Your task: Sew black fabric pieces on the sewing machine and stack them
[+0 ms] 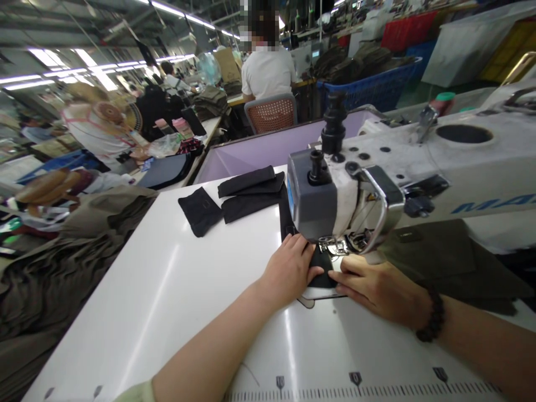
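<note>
While the machine head (335,195) hides its far edge, both hands, left hand (288,268) and right hand (377,287), press flat on the black fabric piece (322,268)

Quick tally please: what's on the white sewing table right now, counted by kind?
Black fabric pieces stacked at the back: 3
Black piece lying apart: 1
Black piece under both hands: 1
Sewing machine: 1
Olive garment: 1
Total: 7

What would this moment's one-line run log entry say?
left hand: flat on black fabric piece | right hand: pressing same piece | place: under presser foot of sewing machine | nearby: black fabric stack on white table
</note>
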### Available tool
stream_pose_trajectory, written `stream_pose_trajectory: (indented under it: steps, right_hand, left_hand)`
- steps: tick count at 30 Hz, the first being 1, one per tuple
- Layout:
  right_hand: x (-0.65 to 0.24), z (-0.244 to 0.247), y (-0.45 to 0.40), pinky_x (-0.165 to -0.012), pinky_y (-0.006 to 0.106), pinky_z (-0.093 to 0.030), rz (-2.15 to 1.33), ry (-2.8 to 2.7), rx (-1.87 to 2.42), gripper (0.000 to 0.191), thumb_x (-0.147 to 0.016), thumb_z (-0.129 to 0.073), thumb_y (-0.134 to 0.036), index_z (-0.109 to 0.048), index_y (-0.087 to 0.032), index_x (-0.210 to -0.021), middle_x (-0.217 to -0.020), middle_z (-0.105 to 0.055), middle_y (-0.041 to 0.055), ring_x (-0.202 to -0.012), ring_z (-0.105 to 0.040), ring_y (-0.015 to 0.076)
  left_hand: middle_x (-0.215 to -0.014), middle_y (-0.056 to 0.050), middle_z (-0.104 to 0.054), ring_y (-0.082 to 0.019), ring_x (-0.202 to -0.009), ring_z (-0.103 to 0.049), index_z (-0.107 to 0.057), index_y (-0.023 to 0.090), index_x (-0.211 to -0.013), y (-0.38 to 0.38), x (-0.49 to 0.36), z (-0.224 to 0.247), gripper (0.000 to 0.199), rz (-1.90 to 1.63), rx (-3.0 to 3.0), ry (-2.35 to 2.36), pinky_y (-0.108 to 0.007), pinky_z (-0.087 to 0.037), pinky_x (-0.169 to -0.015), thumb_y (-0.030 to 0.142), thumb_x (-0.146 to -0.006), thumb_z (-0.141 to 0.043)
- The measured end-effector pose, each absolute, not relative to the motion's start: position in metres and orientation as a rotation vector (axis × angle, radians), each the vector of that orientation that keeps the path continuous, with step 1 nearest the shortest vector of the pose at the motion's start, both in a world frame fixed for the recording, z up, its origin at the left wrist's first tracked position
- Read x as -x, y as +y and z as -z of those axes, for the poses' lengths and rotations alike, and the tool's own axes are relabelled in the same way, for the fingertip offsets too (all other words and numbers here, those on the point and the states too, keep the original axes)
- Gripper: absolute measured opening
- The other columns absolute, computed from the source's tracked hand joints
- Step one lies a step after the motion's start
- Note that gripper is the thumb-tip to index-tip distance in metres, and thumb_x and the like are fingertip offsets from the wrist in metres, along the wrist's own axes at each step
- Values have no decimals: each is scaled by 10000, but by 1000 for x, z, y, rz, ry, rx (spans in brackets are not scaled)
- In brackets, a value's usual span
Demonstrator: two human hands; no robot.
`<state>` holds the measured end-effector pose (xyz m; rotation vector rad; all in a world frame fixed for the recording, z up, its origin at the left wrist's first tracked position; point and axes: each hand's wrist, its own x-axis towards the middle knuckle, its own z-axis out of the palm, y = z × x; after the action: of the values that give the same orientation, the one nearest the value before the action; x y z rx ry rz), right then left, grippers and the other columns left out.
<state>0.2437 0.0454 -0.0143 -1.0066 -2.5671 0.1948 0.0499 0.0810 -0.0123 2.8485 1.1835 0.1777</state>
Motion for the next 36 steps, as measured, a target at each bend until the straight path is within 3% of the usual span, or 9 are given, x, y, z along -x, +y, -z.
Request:
stream_pose_trajectory:
  steps: [6,10,13,19,27,36]
  right_hand:
    - [-243,16,46,-567,236,-397,-159,-2545,1027,293,-887,-353,-248,-626,-143,-899,-725,-570,46,-621,-525,116]
    - [-243,15,46,-565,232,-394,-211,-2548,941,347,-899,-323,-267,-637,-163,-793,-652,-538,27,-598,-505,110]
    - [-242,14,46,-573,229,-406,-227,-2534,973,344,-899,-319,-263,-641,-167,-828,-659,-549,30,-605,-516,109]
    - [-242,21,48,-612,240,-448,-151,-2526,1100,249,-861,-397,-229,-618,-167,-959,-783,-612,64,-702,-575,140]
    - [-243,26,49,-599,255,-461,-64,-2509,1183,224,-835,-435,-219,-600,-175,-979,-908,-626,86,-756,-594,171]
    - [-244,26,49,-618,250,-458,-96,-2521,1204,221,-823,-444,-201,-587,-182,-991,-935,-627,74,-766,-598,163]
  left_hand:
    - [-1028,-122,-539,-251,-1023,-474,-508,92,-1043,81,-50,11,363,-211,-2863,1189,-394,-371,-907,386,-833,-479]
    - [-986,-82,-568,-208,-953,-521,-552,123,-945,67,-47,10,178,-203,-2910,964,-332,-427,-846,228,-870,-430]
    - [-1026,-87,-566,-187,-978,-519,-540,108,-970,60,-46,11,183,-215,-2895,884,-295,-436,-854,157,-877,-390]
    - [-990,-84,-563,-191,-1020,-495,-531,107,-989,71,-47,12,199,-247,-2854,937,-300,-411,-908,174,-886,-376]
    - [-867,-63,-573,-186,-853,-546,-571,125,-835,85,-51,14,151,-255,-2846,1041,-302,-463,-790,179,-861,-432]
    - [-810,-59,-581,-198,-841,-551,-588,132,-795,92,-54,12,113,-214,-2849,1140,-298,-462,-750,172,-829,-488]
